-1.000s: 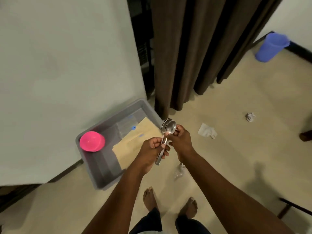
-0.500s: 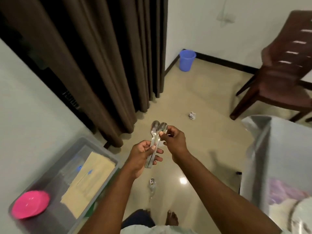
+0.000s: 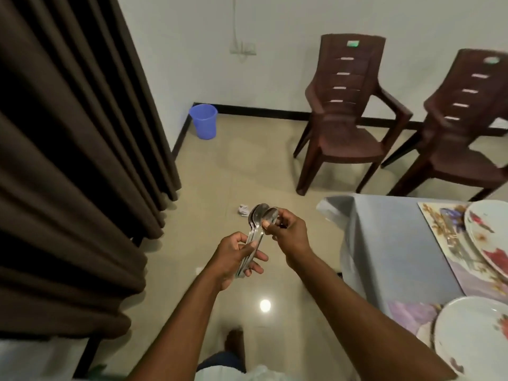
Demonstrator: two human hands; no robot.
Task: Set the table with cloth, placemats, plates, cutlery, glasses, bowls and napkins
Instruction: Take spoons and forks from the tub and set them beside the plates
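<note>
Gone from view is the grey bin; the table now fills the right. Left of the table, the left hand grips the spoons by their handles, and the right hand pinches the top spoon's bowl.

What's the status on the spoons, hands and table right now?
Left hand holds spoons by handles. Right hand pinches top bowl. Table to the right, plates set. Nothing in the way.
</note>
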